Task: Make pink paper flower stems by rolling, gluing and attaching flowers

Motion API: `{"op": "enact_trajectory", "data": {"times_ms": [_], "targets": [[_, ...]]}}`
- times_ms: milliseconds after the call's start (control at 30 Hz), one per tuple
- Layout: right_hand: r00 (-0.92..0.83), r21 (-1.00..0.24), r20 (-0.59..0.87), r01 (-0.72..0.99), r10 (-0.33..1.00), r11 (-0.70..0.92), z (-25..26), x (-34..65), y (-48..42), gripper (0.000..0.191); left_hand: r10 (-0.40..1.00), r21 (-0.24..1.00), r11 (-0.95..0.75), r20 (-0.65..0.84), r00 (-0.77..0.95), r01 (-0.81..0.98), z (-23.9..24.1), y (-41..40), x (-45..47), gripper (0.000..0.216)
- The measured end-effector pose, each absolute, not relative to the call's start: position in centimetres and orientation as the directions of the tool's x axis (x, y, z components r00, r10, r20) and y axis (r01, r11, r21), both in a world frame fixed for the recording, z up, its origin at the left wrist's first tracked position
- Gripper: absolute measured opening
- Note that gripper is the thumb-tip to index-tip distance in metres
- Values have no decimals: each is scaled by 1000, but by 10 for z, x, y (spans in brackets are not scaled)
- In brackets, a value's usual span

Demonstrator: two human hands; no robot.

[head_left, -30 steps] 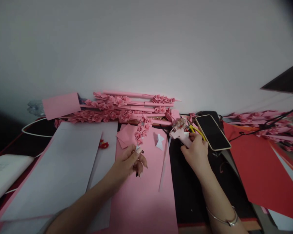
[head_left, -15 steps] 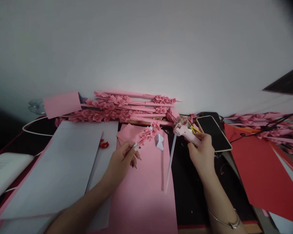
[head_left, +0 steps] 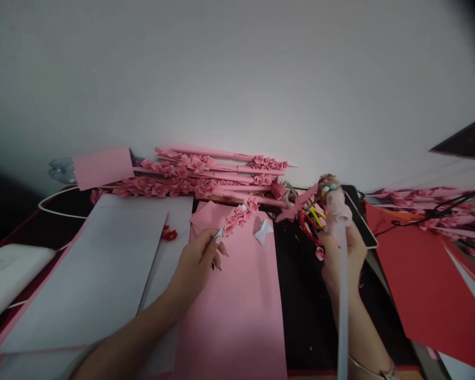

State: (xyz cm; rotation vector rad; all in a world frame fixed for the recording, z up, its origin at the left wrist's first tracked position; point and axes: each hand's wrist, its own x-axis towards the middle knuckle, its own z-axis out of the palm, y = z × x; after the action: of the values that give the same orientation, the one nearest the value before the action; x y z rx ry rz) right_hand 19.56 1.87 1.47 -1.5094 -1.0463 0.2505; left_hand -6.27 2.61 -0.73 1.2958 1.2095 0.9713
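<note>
Between thumb and fingers, my left hand (head_left: 200,258) pinches the lower end of a paper flower stem (head_left: 237,219) covered in small pink paper blossoms. It is held above a pink paper sheet (head_left: 233,316). My right hand (head_left: 346,258) is wrapped around a pale pink hot glue gun (head_left: 336,208); its front end is decorated with coloured beads. A long translucent glue stick (head_left: 343,306) sticks out of its back towards me. Just right of the flower stem, a small folded white paper piece (head_left: 262,232) rests on the pink sheet.
Finished pink paper flower stems (head_left: 190,174) lie along the wall. White sheets (head_left: 91,274) cover the left side, with a white power bank (head_left: 16,274) beyond. Red paper (head_left: 427,285) lies right. Red-handled pliers (head_left: 309,227) and a phone (head_left: 362,221) are near my right hand.
My right hand has moved right and turned the glue gun, so its glue stick now points towards me. The pliers and paper bits behind it have come into view. My left hand stays nearly still.
</note>
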Motion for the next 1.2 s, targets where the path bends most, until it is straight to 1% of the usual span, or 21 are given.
{"op": "enact_trajectory", "data": {"times_ms": [133,233,300,500,633,700,767,900,1033,1100,1200], "targets": [[544,-945,266,311,796,104,9,200,17,14,986,986,82,-101,133,143,-7,26,-63,13],[449,-972,213,185,867,143,8,200,17,8,987,986,80,-99,129,144,-7,25,-64,13],[389,-978,203,128,899,166,10,197,18,10,988,987,82,-98,123,136,-8,25,-64,13],[293,-985,158,-22,943,172,22,190,19,11,988,991,87,-100,122,106,-11,26,-63,14],[206,-974,162,-123,965,190,23,189,19,13,983,993,113,-115,144,27,-8,27,-62,17],[166,-976,130,-149,978,156,20,189,18,11,975,988,142,-130,179,-55,-6,28,-60,19],[114,-981,66,-172,991,85,17,187,17,9,965,974,176,-143,220,-139,-6,28,-58,23],[-34,-958,-36,-285,999,-44,11,178,12,14,943,941,246,-179,279,-231,-13,30,-56,32],[-157,-909,-89,-391,984,-144,5,166,8,11,921,921,307,-223,321,-240,-22,33,-55,40],[-228,-884,-115,-420,967,-204,1,161,7,14,919,926,306,-228,322,-220,-23,33,-56,38],[-333,-857,-144,-430,932,-285,-2,156,4,18,944,950,250,-196,264,-187,-20,30,-57,28]]}}
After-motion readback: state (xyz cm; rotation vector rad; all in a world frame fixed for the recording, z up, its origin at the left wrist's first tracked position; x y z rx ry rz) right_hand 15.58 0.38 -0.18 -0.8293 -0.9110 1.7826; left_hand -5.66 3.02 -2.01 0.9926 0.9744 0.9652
